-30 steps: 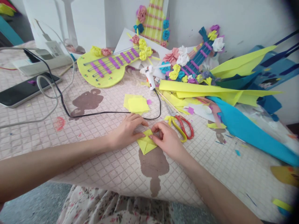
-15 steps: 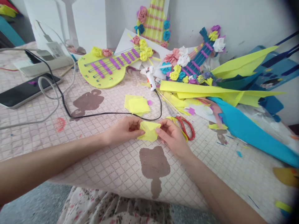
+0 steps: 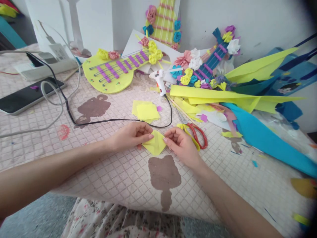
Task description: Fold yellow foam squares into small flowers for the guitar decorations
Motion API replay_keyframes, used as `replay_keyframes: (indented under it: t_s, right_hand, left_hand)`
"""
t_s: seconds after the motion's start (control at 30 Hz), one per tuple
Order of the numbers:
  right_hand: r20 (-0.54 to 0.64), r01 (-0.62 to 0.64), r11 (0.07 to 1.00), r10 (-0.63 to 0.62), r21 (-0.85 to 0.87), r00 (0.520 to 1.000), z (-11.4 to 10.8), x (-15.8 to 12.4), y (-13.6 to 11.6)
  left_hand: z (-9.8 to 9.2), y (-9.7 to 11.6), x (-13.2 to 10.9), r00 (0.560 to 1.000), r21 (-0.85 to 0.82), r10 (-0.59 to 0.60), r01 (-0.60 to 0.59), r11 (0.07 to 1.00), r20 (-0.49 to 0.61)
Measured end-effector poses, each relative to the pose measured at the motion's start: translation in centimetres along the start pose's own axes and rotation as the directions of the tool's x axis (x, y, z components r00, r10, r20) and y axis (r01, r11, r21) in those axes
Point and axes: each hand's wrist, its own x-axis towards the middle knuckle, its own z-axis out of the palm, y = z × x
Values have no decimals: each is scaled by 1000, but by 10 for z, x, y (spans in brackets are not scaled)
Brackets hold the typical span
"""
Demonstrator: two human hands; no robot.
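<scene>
Head view: the left hand (image 3: 130, 135) and right hand (image 3: 182, 145) are both pinching the paper (image 3: 155, 144), a folded yellow piece just left of the scissors (image 3: 195, 135). The left thumb and fingers are closing on its upper left edge and the right fingertips are gripping its right corner. Against half a second ago the paper is sitting lower and turned, with one corner pointing down (a second ago it was lying pressed on the cloth (image 3: 111, 178)). The cable (image 3: 119, 120), left of the scissors, is lying unchanged. Fingers are hiding both side edges of the paper. Its folds are hard to make out, and whether it is touching the cloth I cannot tell.
</scene>
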Motion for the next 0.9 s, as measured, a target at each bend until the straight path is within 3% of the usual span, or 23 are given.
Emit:
replay_keyframes:
  t_s: [0.2,0.3,0.43,0.57,0.67,0.73,0.8,0.9]
  right_hand:
    - [-18,-9,1000,9,-24,1000,1,-1,-1]
    - [-62,109,979,-121,-172,991,1,-5,-3]
    - [20,370,783,-417,-500,909,2,-9,-2]
    - [154,452,648,-463,-614,873,2,-9,-2]
    - [219,480,616,-451,-625,865,2,-9,-2]
    - [258,469,623,-403,-626,878,2,-8,-1]
    - [279,448,639,-353,-625,893,2,-8,0]
    - [279,429,661,-326,-616,903,1,-7,0]
  left_hand:
    - [1,-2,0,1000,-38,8,-7,999,25]
    - [-6,-3,3,998,-129,-50,56,990,47]
    - [-16,-1,5,990,-169,-111,124,978,83]
    - [-14,-4,5,989,-127,-99,113,985,107]
    - [-8,-5,2,998,14,53,-52,999,-38]
    - [-5,-5,-1,948,255,256,-204,945,-187]
    - [-2,-4,-5,896,495,419,-299,816,-150]
    - [2,-3,-11,892,628,448,-385,676,65]
